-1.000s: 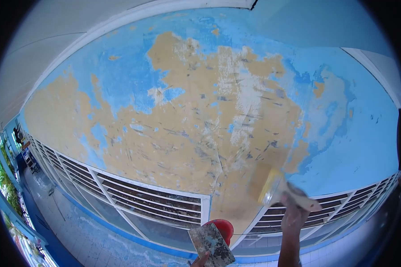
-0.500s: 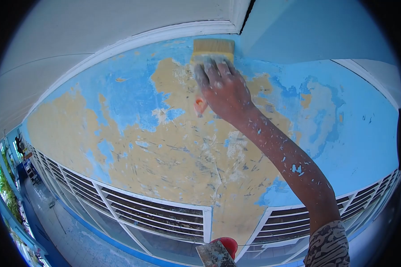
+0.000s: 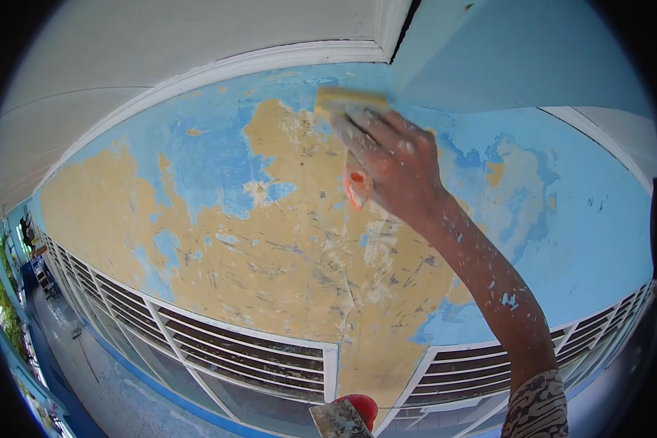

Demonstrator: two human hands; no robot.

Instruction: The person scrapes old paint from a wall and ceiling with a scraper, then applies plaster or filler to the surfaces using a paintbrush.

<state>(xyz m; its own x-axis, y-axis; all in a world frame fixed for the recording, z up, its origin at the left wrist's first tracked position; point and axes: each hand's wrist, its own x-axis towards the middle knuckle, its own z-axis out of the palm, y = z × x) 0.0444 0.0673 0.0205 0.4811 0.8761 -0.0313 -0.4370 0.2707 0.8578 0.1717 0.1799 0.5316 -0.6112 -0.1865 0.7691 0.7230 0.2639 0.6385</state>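
Observation:
My right hand (image 3: 394, 164), dusted white and flecked with paint, is closed around a wide flat paintbrush (image 3: 352, 99). Its pale bristles are against the upper wall (image 3: 226, 182), just below the white ceiling trim. The brush's orange handle end, with a hole in it, pokes out beneath my palm. The wall shows light blue paint with large tan patches and gouge marks. At the bottom edge is a red container (image 3: 363, 406) with a stained flat metal blade (image 3: 339, 420) in front of it. My left hand is out of sight.
White-framed louvred windows (image 3: 241, 358) run below the wall on both sides. A blue beam or soffit (image 3: 518, 58) juts out at upper right. Far down the tiled walkway (image 3: 117, 387) at left are a person (image 3: 28, 231) and some plants (image 3: 7, 306).
My right hand and the brush have moved down and slightly right on the wall. The bristles look shorter and blurred now. The view has shifted slightly.

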